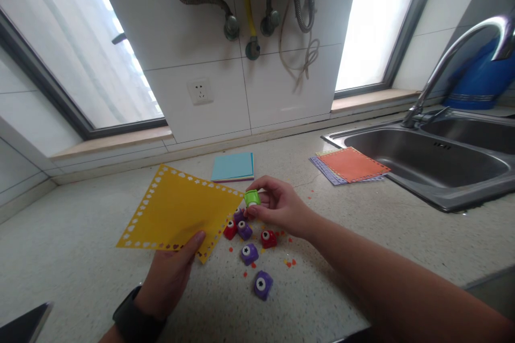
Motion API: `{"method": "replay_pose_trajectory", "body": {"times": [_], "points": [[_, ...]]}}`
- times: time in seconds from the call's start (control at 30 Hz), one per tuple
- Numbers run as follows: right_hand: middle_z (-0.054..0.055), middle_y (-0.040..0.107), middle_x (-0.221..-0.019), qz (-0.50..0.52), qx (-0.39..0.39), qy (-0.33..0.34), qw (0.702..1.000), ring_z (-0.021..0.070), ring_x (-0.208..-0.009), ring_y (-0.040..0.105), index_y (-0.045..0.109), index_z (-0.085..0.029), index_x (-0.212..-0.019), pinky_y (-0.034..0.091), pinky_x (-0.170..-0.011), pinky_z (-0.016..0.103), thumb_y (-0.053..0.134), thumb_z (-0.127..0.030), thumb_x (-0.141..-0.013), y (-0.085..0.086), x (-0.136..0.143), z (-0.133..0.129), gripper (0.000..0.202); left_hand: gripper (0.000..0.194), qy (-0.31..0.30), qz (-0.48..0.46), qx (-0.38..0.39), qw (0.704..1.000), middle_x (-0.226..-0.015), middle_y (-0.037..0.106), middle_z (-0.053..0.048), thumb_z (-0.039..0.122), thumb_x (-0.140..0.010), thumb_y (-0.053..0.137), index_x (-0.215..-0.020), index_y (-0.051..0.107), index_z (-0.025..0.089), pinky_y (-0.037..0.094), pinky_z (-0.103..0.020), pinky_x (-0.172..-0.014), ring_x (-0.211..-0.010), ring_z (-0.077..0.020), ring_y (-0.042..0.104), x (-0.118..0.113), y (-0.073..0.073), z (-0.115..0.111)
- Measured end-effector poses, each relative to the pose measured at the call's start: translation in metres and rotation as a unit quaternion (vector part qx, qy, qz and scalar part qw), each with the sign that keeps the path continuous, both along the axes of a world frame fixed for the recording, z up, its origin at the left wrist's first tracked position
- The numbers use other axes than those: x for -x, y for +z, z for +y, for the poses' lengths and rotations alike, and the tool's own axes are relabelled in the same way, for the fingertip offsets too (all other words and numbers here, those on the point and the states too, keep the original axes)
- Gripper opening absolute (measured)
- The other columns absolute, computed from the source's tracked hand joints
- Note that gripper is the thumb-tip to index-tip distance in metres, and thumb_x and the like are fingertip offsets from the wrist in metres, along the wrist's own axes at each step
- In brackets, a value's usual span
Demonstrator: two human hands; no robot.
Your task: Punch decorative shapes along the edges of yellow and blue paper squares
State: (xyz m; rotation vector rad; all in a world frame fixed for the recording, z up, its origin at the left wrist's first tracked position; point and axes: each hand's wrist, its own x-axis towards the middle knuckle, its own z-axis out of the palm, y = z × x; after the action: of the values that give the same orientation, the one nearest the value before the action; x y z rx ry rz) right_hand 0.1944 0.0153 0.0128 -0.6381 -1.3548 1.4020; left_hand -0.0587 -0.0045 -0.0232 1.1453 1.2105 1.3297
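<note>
My left hand (177, 268) pinches the lower edge of a yellow sheet (181, 209), its thumb on top. Small cut-out shapes line the borders of the sheet. Between the thumb and fingers of my right hand (277, 204) is a green craft punch (252, 198), at the right corner of the yellow sheet. Below it on the counter lie several purple punches, one nearest me (263, 284) and another (249, 253) behind it, and two red punches (268, 238), (230, 229). Orange and yellow paper bits are scattered around them.
A stack of light blue sheets (232, 166) lies on the counter (80, 214) near the wall. Orange (354, 164) and purple sheets lie beside the metal sink (426, 163) on the right. A dark object (26, 324) shows at the lower left.
</note>
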Motion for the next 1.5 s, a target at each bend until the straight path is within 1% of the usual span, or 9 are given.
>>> {"method": "replay_pose_trajectory", "body": {"times": [0.23,0.37,0.47,0.63,0.77,0.93,1.07,1.33,1.5], "points": [[-0.001,0.071,-0.078,-0.008,0.01,0.005,1.0,0.0117,-0.071,0.072,0.061,-0.019,-0.105,0.058,-0.068,0.024,0.085,-0.031,-0.076,0.0,0.001,-0.001,0.04,0.032,-0.015,0.086,-0.019,0.996,-0.135,0.071,-0.007,0.029,-0.09,0.064,-0.122,0.069,0.027,0.049,-0.04,-0.111,-0.13,-0.0266,0.062,0.002,0.002,-0.001],[0.001,0.074,-0.079,0.0,0.034,0.014,0.999,0.0122,-0.07,0.073,0.063,-0.018,-0.107,0.059,-0.069,0.025,0.086,-0.033,-0.075,0.0,0.003,0.0,0.042,0.029,-0.01,0.085,-0.021,0.996,-0.129,0.074,-0.007,0.027,-0.088,0.066,-0.116,0.072,0.027,0.049,-0.042,-0.111,-0.127,-0.0285,0.064,0.0,0.007,-0.003],[0.001,0.074,-0.077,-0.008,0.049,0.012,0.999,0.0117,-0.065,0.07,0.065,-0.017,-0.106,0.057,-0.064,0.025,0.085,-0.036,-0.076,-0.001,0.004,0.002,0.041,0.028,0.001,0.091,-0.02,0.996,-0.129,0.074,-0.007,0.025,-0.086,0.068,-0.114,0.072,0.026,0.048,-0.044,-0.113,-0.126,-0.0291,0.064,-0.001,0.011,-0.004],[0.0,0.071,-0.072,-0.033,0.06,-0.006,0.998,0.0098,-0.06,0.065,0.068,-0.015,-0.099,0.053,-0.061,0.024,0.083,-0.039,-0.078,0.0,0.006,0.004,0.034,0.032,0.007,0.105,-0.011,0.994,-0.134,0.071,-0.009,0.024,-0.086,0.07,-0.118,0.069,0.023,0.046,-0.043,-0.114,-0.129,-0.0281,0.063,-0.001,0.01,-0.003],[0.001,0.071,-0.073,-0.053,0.073,0.006,0.996,0.0103,-0.06,0.064,0.068,-0.016,-0.091,0.052,-0.06,0.025,0.082,-0.04,-0.079,0.0,0.009,0.003,0.03,0.039,0.01,0.099,-0.022,0.995,-0.14,0.067,-0.008,0.026,-0.088,0.07,-0.126,0.064,0.023,0.044,-0.04,-0.115,-0.134,-0.0256,0.058,-0.001,0.007,-0.002],[-0.001,0.069,-0.068,-0.042,0.071,0.035,0.996,0.0105,-0.059,0.064,0.065,-0.017,-0.086,0.05,-0.058,0.024,0.085,-0.042,-0.075,-0.004,0.013,0.003,0.034,0.029,0.015,0.135,-0.025,0.99,-0.135,0.07,-0.008,0.027,-0.087,0.07,-0.116,0.069,0.022,0.043,-0.041,-0.116,-0.132,-0.0267,0.06,-0.001,0.008,-0.003],[0.001,0.072,-0.073,-0.028,0.075,0.026,0.996,0.012,-0.063,0.067,0.065,-0.017,-0.089,0.053,-0.061,0.026,0.086,-0.042,-0.074,-0.006,0.012,0.004,0.035,0.024,0.006,0.15,-0.013,0.989,-0.129,0.074,-0.008,0.024,-0.085,0.07,-0.109,0.073,0.022,0.046,-0.043,-0.114,-0.127,-0.0287,0.064,-0.002,0.012,-0.003],[0.002,0.074,-0.081,0.005,0.078,0.017,0.997,0.0113,-0.07,0.068,0.071,-0.017,-0.096,0.054,-0.07,0.026,0.087,-0.036,-0.074,-0.004,0.008,0.007,0.033,0.036,0.0,0.127,-0.012,0.992,-0.13,0.074,-0.008,0.021,-0.083,0.074,-0.118,0.069,0.022,0.052,-0.042,-0.11,-0.124,-0.0277,0.066,0.001,0.007,-0.002],[0.002,0.073,-0.079,-0.029,0.094,0.014,0.995,0.0113,-0.066,0.065,0.072,-0.017,-0.089,0.052,-0.065,0.026,0.086,-0.04,-0.074,-0.004,0.009,0.005,0.031,0.036,-0.007,0.117,-0.005,0.993,-0.128,0.074,-0.009,0.019,-0.082,0.074,-0.118,0.069,0.02,0.056,-0.042,-0.105,-0.12,-0.0285,0.069,0.0,0.009,-0.003]]}}
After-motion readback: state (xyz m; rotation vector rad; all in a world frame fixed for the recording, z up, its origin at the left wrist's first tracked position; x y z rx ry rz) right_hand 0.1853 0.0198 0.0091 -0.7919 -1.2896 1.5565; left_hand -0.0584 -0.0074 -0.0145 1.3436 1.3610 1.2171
